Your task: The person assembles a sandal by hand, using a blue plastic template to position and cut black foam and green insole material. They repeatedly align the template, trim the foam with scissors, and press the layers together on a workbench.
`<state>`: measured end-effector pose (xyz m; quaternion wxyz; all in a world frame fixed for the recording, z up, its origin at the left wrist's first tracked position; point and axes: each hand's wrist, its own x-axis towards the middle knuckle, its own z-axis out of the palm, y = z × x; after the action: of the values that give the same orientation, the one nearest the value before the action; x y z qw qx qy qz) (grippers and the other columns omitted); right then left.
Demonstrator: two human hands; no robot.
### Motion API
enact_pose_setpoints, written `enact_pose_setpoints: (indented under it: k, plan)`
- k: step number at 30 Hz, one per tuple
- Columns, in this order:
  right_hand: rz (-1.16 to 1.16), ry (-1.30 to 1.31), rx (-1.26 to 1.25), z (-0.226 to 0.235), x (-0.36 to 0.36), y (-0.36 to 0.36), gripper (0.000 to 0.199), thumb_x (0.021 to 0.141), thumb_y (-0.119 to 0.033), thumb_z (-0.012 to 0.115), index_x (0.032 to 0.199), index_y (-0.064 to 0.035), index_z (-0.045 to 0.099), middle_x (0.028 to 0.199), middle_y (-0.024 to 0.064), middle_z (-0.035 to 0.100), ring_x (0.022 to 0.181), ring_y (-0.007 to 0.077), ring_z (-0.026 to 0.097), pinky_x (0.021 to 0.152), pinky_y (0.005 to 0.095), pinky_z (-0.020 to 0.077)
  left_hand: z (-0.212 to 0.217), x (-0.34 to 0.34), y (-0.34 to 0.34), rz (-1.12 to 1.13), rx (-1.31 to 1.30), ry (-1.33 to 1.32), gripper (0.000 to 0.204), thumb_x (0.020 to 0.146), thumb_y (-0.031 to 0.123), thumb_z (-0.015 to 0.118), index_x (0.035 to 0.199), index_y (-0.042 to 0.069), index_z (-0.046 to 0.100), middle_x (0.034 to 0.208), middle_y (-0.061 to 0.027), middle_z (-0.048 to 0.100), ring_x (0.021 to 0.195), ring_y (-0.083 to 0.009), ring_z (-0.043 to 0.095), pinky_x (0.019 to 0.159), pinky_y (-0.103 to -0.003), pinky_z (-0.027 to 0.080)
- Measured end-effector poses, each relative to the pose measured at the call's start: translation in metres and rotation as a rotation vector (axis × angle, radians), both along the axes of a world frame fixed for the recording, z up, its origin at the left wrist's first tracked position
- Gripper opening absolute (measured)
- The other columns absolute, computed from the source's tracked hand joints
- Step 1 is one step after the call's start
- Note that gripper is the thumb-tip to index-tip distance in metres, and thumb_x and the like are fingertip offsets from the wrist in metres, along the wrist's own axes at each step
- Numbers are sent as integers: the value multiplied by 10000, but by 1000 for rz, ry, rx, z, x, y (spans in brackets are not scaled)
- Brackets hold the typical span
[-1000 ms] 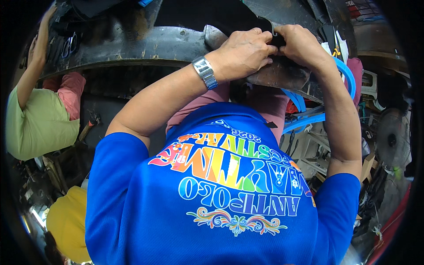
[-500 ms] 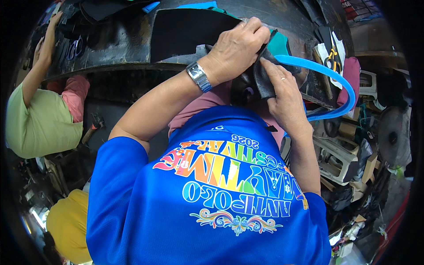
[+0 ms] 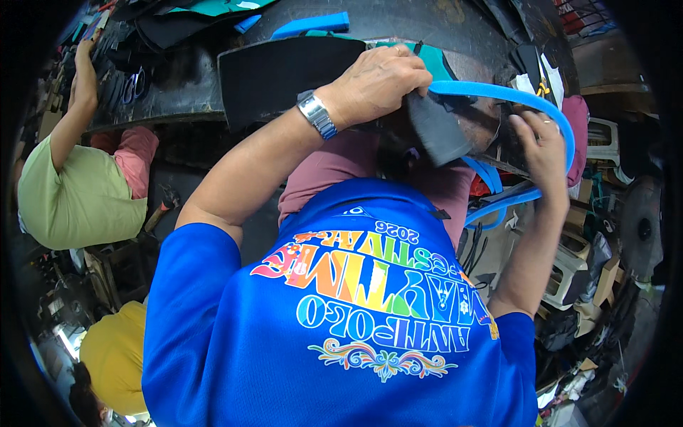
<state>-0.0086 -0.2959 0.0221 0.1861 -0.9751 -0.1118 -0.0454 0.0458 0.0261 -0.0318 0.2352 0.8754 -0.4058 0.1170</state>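
Note:
My left hand point(image 3: 384, 82), with a watch at the wrist, is closed on the edge of a black sheet of material point(image 3: 284, 78) at the table's near edge. A dark grey flap point(image 3: 440, 129) hangs from beneath its fingers. From beside those fingertips a bright blue strip point(image 3: 498, 90) curves out to the right and loops back below the table edge. My right hand point(image 3: 546, 146) is inside that curve, its fingers apart and holding nothing. Teal material point(image 3: 435, 60) shows behind the left hand.
Scissors with yellow-orange handles point(image 3: 543, 89) lie on white paper at the right of the dark table point(image 3: 398, 18). Further blue pieces point(image 3: 309, 25) lie at the back. At left, a person in a light green shirt point(image 3: 78, 196) works; a mustard-clad person point(image 3: 117, 356) is nearer. A fan point(image 3: 640, 228) stands far right.
My right hand has let go of the dark flap and moved right, toward the blue strip. The flap now hangs free below my left hand, which keeps its hold on the black sheet.

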Motion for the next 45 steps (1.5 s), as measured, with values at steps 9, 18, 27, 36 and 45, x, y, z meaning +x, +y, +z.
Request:
enact_pose_setpoints:
  k: [9, 18, 27, 36, 45]
  plan:
    - [-9, -152, -223, 89, 178, -111, 353, 984, -344, 644, 1012, -3, 728, 706, 93, 603, 660, 154, 560, 638, 320, 447, 5, -13, 9, -24, -20, -96, 207, 796, -33, 679, 931, 122, 707, 1002, -42, 692, 1001, -260, 652, 845, -397, 541]
    - [-140, 158, -173, 43, 227, -71, 315, 931, -364, 720, 861, -58, 747, 633, 1, 627, 543, 106, 575, 547, 275, 474, 50, -27, 29, -13, 27, 314, 593, 864, 587, 715, 1001, 12, 775, 1116, -135, 707, 1004, -316, 681, 869, -396, 542]
    - [-477, 61, -381, -14, 66, -43, 323, 876, -215, 652, 1176, -108, 709, 1071, 240, 722, 1044, 423, 685, 882, 523, 531, 27, -8, 8, 155, -119, 202, 313, 786, 255, 836, 927, 16, 690, 890, -154, 681, 855, -354, 670, 740, -435, 518]
    - [-529, 40, -180, -48, 86, -75, 560, 800, -235, 695, 1345, -130, 624, 1111, 247, 721, 1039, 384, 702, 912, 462, 534, 25, 0, 13, 219, -16, 334, 250, 821, 229, 731, 964, 30, 776, 893, -191, 728, 811, -338, 717, 780, -420, 569]
    - [-285, 468, 926, 1, -4, -75, 672, 812, -78, 666, 1464, -77, 501, 948, 91, 684, 687, 98, 619, 626, 204, 479, 19, 5, 15, 165, -122, 440, 256, 810, 208, 783, 995, 32, 766, 929, -180, 743, 860, -300, 731, 784, -374, 568]
